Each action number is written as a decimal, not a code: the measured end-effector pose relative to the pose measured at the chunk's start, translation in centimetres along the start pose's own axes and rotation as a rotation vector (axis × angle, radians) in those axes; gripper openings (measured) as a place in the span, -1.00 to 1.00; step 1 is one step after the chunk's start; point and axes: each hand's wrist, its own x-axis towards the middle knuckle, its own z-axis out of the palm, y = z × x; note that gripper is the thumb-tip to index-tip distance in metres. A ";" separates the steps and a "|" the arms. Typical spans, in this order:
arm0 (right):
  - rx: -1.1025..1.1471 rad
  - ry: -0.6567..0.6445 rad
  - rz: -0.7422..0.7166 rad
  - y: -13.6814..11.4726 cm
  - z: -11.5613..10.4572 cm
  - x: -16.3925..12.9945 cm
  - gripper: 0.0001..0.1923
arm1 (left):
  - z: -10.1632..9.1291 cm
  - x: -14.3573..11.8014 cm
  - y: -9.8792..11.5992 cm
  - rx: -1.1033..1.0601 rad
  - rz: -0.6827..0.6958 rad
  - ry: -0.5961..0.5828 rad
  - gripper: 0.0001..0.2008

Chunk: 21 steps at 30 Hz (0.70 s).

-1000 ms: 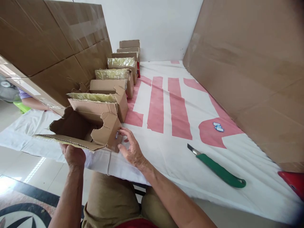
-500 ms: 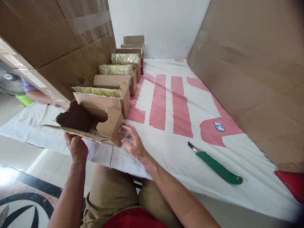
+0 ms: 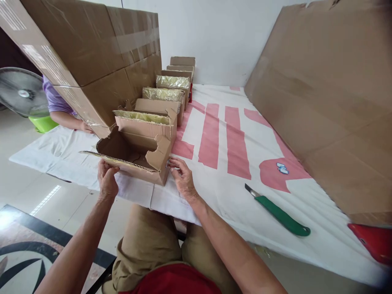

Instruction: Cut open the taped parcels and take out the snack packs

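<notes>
White table cloth [image 3: 214, 196] supports the open carton [image 3: 137, 157], now squared: left hand [image 3: 107, 181] pinches its flap, right hand [image 3: 183, 181] presses its side.

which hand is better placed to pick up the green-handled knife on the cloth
Right, probably. The right hand only touches the torn box at its corner, on the knife's side; the left hand holds the box's flap, farther away.
</notes>
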 end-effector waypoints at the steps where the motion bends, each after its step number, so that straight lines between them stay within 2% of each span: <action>1: -0.005 0.007 -0.004 -0.1 0.1 0.1 -0.69 | 0.0 -0.2 -0.2 0.002 -0.001 -0.005 -0.70; 9: -0.089 0.028 -0.032 -1.1 0.1 1.0 -0.83 | 0.3 -0.8 -1.1 -0.009 0.004 -0.008 -0.60; 21: -0.165 0.055 -0.063 -1.2 0.6 2.0 -0.91 | -0.1 -0.9 -1.0 0.078 0.019 -0.015 -0.66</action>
